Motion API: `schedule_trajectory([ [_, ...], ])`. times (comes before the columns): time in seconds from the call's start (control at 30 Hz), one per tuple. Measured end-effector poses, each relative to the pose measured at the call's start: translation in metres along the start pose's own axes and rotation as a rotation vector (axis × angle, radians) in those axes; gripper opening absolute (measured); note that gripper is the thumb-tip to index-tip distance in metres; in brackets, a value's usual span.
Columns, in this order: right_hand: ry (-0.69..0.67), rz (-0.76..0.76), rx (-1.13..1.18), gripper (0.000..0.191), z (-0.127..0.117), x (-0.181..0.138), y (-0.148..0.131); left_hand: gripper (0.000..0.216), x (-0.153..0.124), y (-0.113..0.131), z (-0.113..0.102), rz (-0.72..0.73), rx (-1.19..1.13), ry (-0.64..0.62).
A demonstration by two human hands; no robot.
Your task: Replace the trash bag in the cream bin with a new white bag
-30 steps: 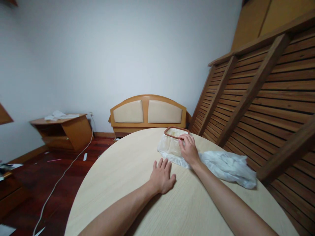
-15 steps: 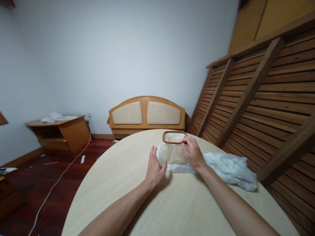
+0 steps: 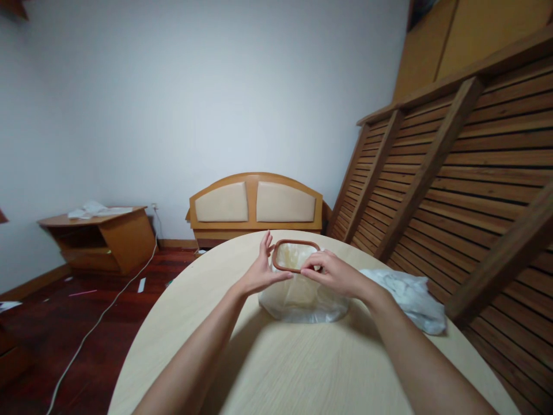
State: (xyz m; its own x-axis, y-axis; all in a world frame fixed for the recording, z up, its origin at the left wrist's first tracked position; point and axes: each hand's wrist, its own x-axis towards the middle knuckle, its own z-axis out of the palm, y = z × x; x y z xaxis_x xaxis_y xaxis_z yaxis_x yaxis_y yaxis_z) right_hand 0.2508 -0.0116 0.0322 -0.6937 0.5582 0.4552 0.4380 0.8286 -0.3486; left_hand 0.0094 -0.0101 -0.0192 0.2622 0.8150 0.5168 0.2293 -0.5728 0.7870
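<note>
A small cream-coloured bin stands upright near the far side of the round table, with a translucent plastic bag hanging around its outside. Its brown rounded-rectangle rim faces up, and light plastic shows inside. My right hand is closed on the front right of the rim, with fingertips bent over the edge. At the left end, my left hand is open: its fingers point up beside the rim and its thumb stretches along the front.
A crumpled white plastic bag lies at the right of the pale table. Slatted wooden panels lean close along the right. Behind stands a padded headboard; at left are a low cabinet and a white cable on the floor.
The bin with its rim has come nearer to me and slightly left. My left hand has moved up from the bag's side to the rim. My right hand stays on the rim.
</note>
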Motion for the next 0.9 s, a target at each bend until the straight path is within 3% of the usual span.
schedule_trajectory([
  [0.2, -0.125, 0.049, -0.004, 0.029, -0.023, -0.004, -0.014, 0.151, -0.005, 0.001, -0.004, -0.052, -0.171, -0.192],
  [0.33, -0.080, 0.008, 0.009, 0.030, -0.019, -0.001, -0.013, 0.147, -0.008, 0.003, 0.007, -0.026, -0.170, -0.217],
  [0.47, 0.024, -0.044, -0.078, 0.104, -0.003, 0.002, -0.008, 0.146, -0.008, 0.010, 0.017, 0.103, -0.038, -0.181],
  [0.53, 0.034, -0.063, -0.098, 0.120, 0.002, 0.001, -0.009, 0.146, -0.010, 0.016, 0.021, 0.174, 0.031, -0.191],
  [0.73, 0.059, -0.112, -0.042, 0.105, -0.004, -0.002, -0.026, 0.145, -0.016, 0.030, 0.035, 0.246, 0.176, -0.137],
  [0.9, 0.006, -0.080, -0.035, 0.106, -0.006, -0.003, -0.028, 0.153, -0.016, 0.020, 0.039, 0.300, 0.234, -0.090],
])
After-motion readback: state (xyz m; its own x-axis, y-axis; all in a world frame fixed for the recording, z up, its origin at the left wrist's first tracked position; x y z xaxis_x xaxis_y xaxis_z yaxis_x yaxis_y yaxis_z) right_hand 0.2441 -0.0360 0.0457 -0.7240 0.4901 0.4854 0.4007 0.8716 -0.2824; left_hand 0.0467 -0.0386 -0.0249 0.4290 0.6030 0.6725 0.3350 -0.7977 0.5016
